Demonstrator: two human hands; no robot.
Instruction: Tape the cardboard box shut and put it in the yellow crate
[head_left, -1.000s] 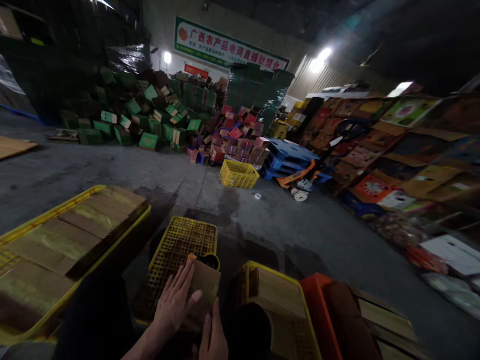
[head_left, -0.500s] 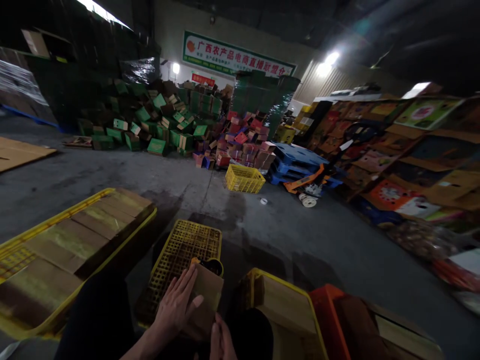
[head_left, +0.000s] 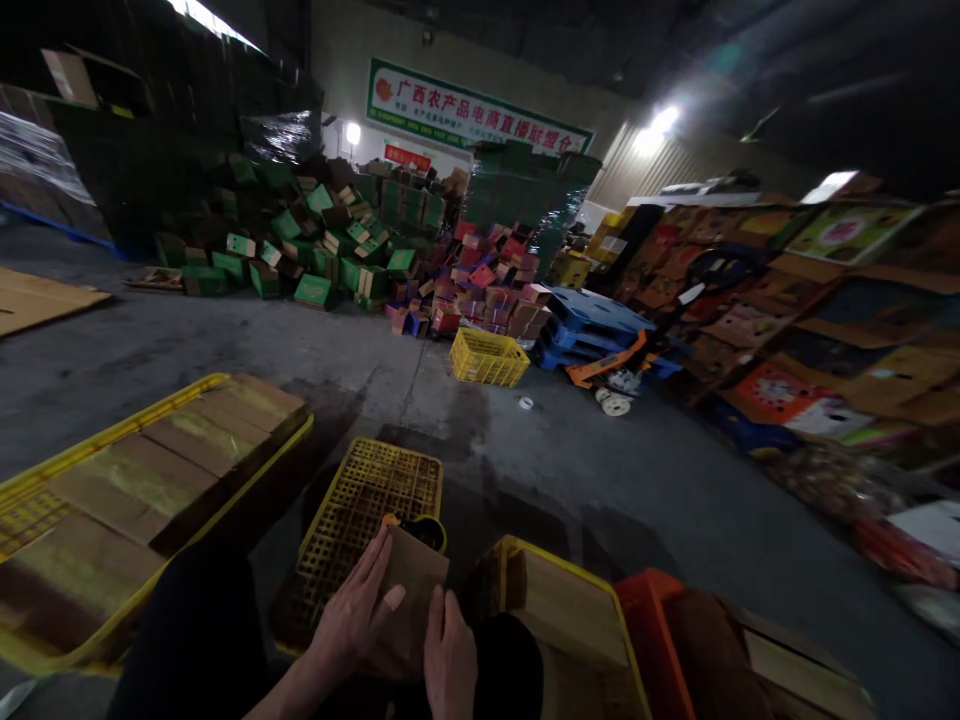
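The left hand (head_left: 351, 622) is lying flat and spread on a small brown cardboard piece (head_left: 409, 590), fingers reaching toward about one o'clock, palm pressing down rather than closing around anything. The right hand (head_left: 450, 655) is sitting at the piece's five o'clock corner, fingers straight and together, touching its near right edge; it is not clamping the cardboard either, as far as the dim view shows. Both hands are touching the piece, the left covering its left half, the right only its lower right margin, so the left is having the fuller contact.

The cardboard piece is resting on the upturned yellow lattice crate (head_left: 375, 500) directly ahead of the person, at the crate's near right corner. Its long axis is running from about seven o'clock to one o'clock, tilted slightly right of straight ahead, and its far end is pointing at a dark round object with a yellow rim (head_left: 426, 530), which is just touching or just beyond that end; which one I cannot tell.

At four o'clock a yellow crate of cardboard sheets (head_left: 555, 620) is standing beside an orange crate (head_left: 645, 620). At nine o'clock a larger yellow crate with stacked cardboard (head_left: 135, 490) is lying well apart from the hands.
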